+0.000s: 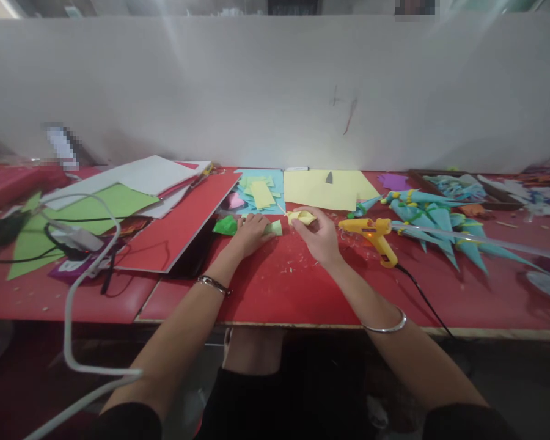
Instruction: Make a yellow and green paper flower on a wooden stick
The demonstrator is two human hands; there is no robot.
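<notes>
Here's the yellow paper [305, 218], just right of the middle of the frame: pale, folded over on itself into a small curled piece, a thin pale stick [281, 209] at its left end. Just left of it, flat on the red table [275, 293], a pale green strip [275, 228] pokes out, with a crumpled bright green lump [224, 225] farther left. Plenty is tough to make out: fingers cover part of the yellow paper, so its full shape is anyone's call, and whether the stick is fixed to it can't be told. The strip's left part is under the hand, the phone-like thing at upper left is blurred out into blocks, and the clear rod [462, 237] behind the glue gun [369, 232] runs toward the right edge. To the hands! The right hand [319, 235] is closed in a pinch, thumb and fingers grasping the yellow paper just above the table. The left hand [252, 233] lies low over the strip, palm down, fingers bent together; pressing or gripping, I can't tell. The glue gun sits right of the right hand, a small orange light glowing on its body, teal cones [431, 223] heaped beyond it at right.
</notes>
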